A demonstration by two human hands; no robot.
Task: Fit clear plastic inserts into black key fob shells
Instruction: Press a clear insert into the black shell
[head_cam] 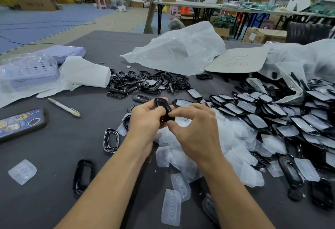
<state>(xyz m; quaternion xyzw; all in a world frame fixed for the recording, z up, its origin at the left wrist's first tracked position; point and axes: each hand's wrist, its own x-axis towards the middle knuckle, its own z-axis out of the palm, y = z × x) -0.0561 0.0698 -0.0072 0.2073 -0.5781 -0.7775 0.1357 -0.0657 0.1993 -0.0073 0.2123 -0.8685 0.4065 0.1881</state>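
Observation:
My left hand (145, 118) grips a black key fob shell (161, 104) above the middle of the dark table (54, 156). My right hand (195, 129) pinches the shell's lower right edge with thumb and fingers; any insert in it is hidden. A heap of clear plastic inserts (183, 156) lies under my hands, with loose ones nearer me (171, 207) and at the left (22, 172). Empty black shells lie in a pile (143, 84) behind my hands and singly (111, 140) (83, 176). Shells with inserts fitted (272, 116) spread across the right.
A phone (20, 123) and a pen (64, 107) lie at the left. White plastic bags (181, 49) (299, 60), a cardboard sheet (237, 60), a roll of white wrap (85, 71) and a bagged tray (27, 73) sit along the back.

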